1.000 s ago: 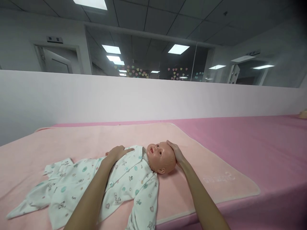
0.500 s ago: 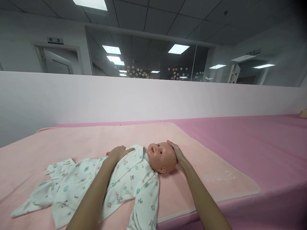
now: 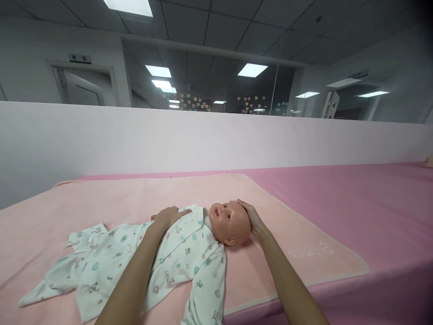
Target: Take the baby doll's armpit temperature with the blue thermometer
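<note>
A baby doll (image 3: pixel 233 223) lies on its back, its head to the right and its face turned up and towards the left. It wears white baby clothes (image 3: pixel 189 250) printed with small green and grey figures. My left hand (image 3: pixel 169 217) rests across the doll's chest, thumb stretched towards the collar; its other fingers are partly hidden. Around the crown of the head curves my right hand (image 3: pixel 252 217), palm against the scalp. One sleeve hangs towards me, and the trouser legs spread out to the left. A bit of the doll's far hand (image 3: pixel 153 217) shows beyond my left wrist.
Under the doll is a peach blanket (image 3: pixel 135 192) with pale lettering at its right corner. It lies on a pink cover (image 3: pixel 338 203) whose front edge drops off at lower right. A white partition (image 3: pixel 216 140) runs along the back. Something beige (image 3: pixel 429 161) shows at the far right edge.
Both hands keep their places on the doll. The whole view has shifted very slightly; the doll otherwise lies as before.
</note>
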{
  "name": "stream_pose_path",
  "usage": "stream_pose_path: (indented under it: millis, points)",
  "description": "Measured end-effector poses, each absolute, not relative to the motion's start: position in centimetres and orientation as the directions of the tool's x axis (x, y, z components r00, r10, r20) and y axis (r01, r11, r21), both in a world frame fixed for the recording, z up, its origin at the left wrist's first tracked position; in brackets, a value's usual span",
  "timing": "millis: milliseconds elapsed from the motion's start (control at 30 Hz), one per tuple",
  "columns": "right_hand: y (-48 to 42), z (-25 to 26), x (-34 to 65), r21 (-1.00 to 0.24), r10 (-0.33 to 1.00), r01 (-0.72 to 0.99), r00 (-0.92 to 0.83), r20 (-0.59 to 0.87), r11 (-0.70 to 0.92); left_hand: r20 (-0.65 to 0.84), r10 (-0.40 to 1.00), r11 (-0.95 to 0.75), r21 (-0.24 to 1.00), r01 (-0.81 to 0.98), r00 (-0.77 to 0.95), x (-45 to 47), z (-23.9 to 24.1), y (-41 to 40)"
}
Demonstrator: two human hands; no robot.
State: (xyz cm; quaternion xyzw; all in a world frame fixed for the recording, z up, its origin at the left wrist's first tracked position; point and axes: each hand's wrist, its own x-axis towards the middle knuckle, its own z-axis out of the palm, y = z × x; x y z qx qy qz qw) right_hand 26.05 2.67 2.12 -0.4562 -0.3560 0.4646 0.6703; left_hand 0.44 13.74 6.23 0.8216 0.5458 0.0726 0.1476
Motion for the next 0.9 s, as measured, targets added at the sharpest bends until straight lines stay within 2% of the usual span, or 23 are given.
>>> stream_pose_path:
  millis: [67, 133, 300, 367, 500, 700, 767, 833, 900]
  points:
    - [2.7, 2.2, 26.2, -0.928, 0.906, -0.31, 0.418, 0.064, 0.208, -0.038, 0.917, -0.364, 0.325, 0.873, 0.397, 0.4, 6.2, 13.8]
    - [2.6, 2.3, 26.1, -0.927, 0.898, -0.318, 0.437, 0.045, 0.201, -0.04, 0.917, -0.364, 0.331, 0.871, 0.398, 0.4, 6.1, 14.0]
    - [1.2, 3.6, 24.7, -0.912, 0.99, -0.403, 0.082, -0.115, -0.073, -0.04, 0.907, -0.383, 0.34, 0.859, 0.42, 0.3, 6.0, 14.1]
    - [0.8, 4.2, 24.3, -0.909, 0.987, -0.408, 0.091, -0.132, -0.084, -0.04, 0.907, -0.384, 0.334, 0.861, 0.42, 0.3, 6.1, 14.0]
    - [0.7, 4.9, 24.0, -0.914, 0.972, -0.405, 0.211, -0.101, -0.007, -0.035, 0.91, -0.379, 0.334, 0.863, 0.413, 0.3, 6.1, 13.9]
    - [0.6, 4.9, 24.0, -0.88, 0.976, -0.472, 0.162, -0.144, -0.052, 0.051, 0.906, -0.407, 0.379, 0.831, 0.42, 0.2, 6.0, 13.7]
    - [0.6, 4.9, 24.1, -0.871, 0.952, -0.49, 0.284, -0.117, 0.039, 0.154, 0.891, -0.448, 0.45, 0.772, 0.427, 0.2, 5.9, 13.7]
    - [0.6, 4.9, 24.1, -0.864, 0.921, -0.491, 0.377, -0.093, 0.113, 0.281, 0.86, -0.504, 0.599, 0.622, 0.427, 0.4, 6.0, 13.6]
    - [0.5, 5.0, 24.1, -0.869, 0.938, -0.489, 0.331, -0.103, 0.077, 0.341, 0.845, -0.502, 0.771, 0.392, 0.411, 0.7, 6.3, 13.2]
